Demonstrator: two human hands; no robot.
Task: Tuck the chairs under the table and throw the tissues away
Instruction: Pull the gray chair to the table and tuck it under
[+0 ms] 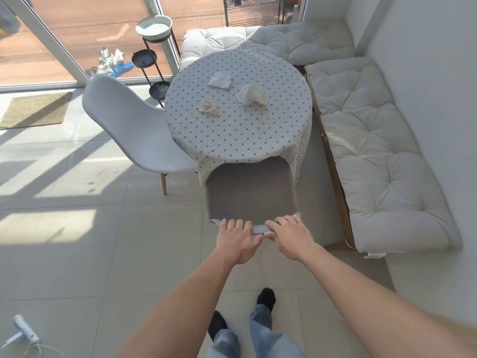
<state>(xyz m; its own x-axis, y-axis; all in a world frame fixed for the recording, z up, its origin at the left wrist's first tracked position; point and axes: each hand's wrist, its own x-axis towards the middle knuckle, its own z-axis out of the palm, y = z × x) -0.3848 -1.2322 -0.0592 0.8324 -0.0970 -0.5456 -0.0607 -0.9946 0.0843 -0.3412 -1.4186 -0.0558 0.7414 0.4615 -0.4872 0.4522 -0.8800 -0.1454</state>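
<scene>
Both hands on near chair's backrest; tuck-in under way, tissues untouched.

Left hand (236,237) and right hand (289,233) sit side by side, fingers curled over the top edge of the near chair (250,192); its seat already lies under the cloth at the bench (240,140) near edge. Second chair (134,125) stands angled out at the left edge, seemingly not tucked. Three tissues (251,95) lie mid-bench. Judgement: early stage, most work remains.
</scene>
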